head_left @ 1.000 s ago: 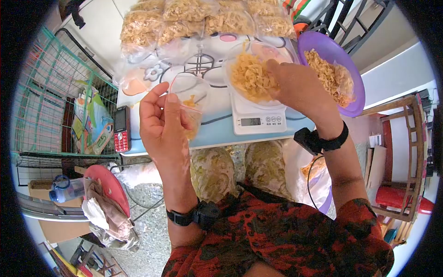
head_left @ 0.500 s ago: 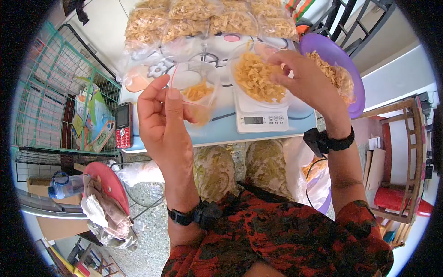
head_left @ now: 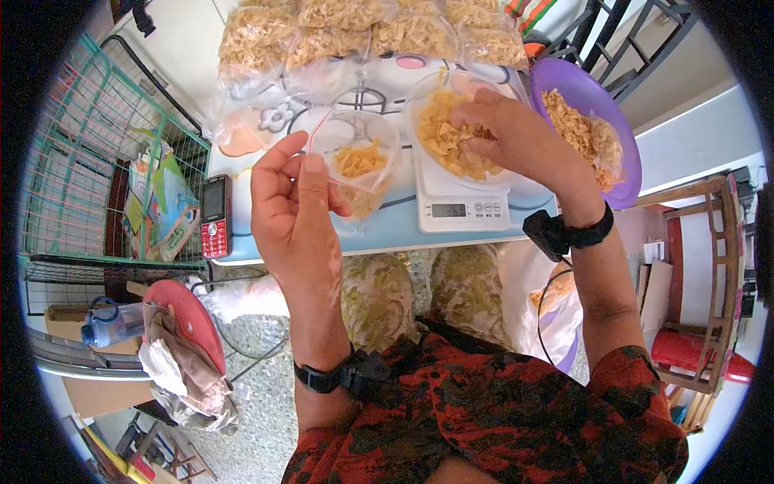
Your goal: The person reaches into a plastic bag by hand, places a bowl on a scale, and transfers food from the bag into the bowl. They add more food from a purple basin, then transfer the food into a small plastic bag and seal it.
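Observation:
A clear plastic bag (head_left: 360,165) with some yellow chips in its bottom hangs open from my left hand (head_left: 297,194), whose thumb and fingers pinch its edge. My right hand (head_left: 516,137) reaches into a clear bowl of yellow chips (head_left: 446,133), its curled fingertips among the chips. The bowl rests on a white digital scale (head_left: 463,211), whose display is lit but too small to read. Whether chips are between my right fingers is partly hidden.
Filled bags of chips (head_left: 334,36) line the table's back. A purple basin (head_left: 629,153) with more chips stands at the right. A red phone (head_left: 215,218) lies at the left table edge, near a green wire cage (head_left: 81,161).
My right hand has moved left and deeper into the bowl, its fingers now in the chips. The bag in my left hand hangs more widely spread and steadier.

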`<state>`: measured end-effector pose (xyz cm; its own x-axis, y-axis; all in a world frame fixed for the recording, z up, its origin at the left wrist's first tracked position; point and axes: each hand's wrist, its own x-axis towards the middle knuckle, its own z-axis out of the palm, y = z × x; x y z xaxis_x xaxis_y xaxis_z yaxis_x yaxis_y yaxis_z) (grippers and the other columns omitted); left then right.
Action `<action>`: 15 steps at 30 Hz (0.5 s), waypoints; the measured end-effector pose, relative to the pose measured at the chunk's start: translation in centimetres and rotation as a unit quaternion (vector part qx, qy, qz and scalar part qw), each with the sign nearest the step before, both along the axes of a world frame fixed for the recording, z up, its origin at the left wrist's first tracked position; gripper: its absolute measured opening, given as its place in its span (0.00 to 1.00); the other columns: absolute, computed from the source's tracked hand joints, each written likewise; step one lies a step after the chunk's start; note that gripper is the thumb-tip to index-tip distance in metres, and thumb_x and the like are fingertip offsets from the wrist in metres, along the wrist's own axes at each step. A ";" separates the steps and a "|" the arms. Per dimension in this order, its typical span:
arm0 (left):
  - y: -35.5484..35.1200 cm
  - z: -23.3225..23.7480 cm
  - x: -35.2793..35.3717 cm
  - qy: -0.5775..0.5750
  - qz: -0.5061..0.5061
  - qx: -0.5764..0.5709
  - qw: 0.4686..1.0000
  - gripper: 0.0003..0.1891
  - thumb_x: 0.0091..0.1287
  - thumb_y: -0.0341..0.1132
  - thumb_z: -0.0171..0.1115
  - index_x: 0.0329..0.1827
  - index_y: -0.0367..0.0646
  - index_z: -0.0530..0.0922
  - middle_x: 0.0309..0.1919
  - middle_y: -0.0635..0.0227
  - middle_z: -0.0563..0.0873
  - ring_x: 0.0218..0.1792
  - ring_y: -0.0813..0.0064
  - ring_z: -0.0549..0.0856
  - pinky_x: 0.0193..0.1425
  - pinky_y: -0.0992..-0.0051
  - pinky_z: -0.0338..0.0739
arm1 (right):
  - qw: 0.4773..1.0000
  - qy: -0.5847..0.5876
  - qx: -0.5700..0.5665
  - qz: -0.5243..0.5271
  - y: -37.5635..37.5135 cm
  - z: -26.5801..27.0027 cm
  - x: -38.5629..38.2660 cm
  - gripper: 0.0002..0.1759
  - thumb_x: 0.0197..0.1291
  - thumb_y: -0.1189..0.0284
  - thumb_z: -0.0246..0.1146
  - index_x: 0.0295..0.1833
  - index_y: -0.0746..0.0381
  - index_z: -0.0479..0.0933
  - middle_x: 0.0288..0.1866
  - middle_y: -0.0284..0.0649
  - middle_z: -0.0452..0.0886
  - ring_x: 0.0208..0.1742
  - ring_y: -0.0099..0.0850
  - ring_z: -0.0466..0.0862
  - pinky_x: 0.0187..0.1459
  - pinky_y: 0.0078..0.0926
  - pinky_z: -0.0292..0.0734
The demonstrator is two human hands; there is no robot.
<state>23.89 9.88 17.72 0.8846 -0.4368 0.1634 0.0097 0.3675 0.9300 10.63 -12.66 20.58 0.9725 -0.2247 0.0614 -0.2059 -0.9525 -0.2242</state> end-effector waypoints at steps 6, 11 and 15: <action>0.1 0.0 -0.1 0.000 -0.001 0.006 1.000 0.13 0.72 0.30 0.58 0.57 0.34 0.73 0.30 0.72 0.77 0.24 0.86 0.74 0.26 0.84 0.70 | 0.990 -0.132 0.054 -0.010 -0.7 0.8 -1.2 0.12 0.59 0.69 0.64 0.48 0.59 0.78 0.36 0.45 0.79 0.37 0.40 0.80 0.40 0.35 0.76; 0.1 0.2 -0.3 0.005 0.001 0.025 1.000 0.13 0.72 0.30 0.58 0.56 0.36 0.74 0.29 0.72 0.77 0.23 0.84 0.74 0.26 0.83 0.71 | 0.958 -0.148 0.202 -0.139 -0.6 1.8 -1.8 0.10 0.59 0.70 0.64 0.46 0.61 0.78 0.32 0.40 0.77 0.30 0.29 0.75 0.34 0.27 0.72; 0.0 0.4 -0.5 0.003 0.003 0.035 0.999 0.13 0.72 0.30 0.58 0.56 0.35 0.74 0.29 0.72 0.77 0.23 0.86 0.73 0.26 0.84 0.70 | 0.961 -0.154 0.190 -0.132 -1.1 1.5 -2.0 0.12 0.59 0.68 0.65 0.46 0.61 0.78 0.34 0.41 0.79 0.32 0.33 0.78 0.35 0.30 0.74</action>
<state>23.35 9.93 18.15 0.8884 -0.4411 0.1276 0.0128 0.3014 0.9534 8.64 -13.78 22.09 0.8273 -0.5244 0.2015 -0.2982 -0.7138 -0.6337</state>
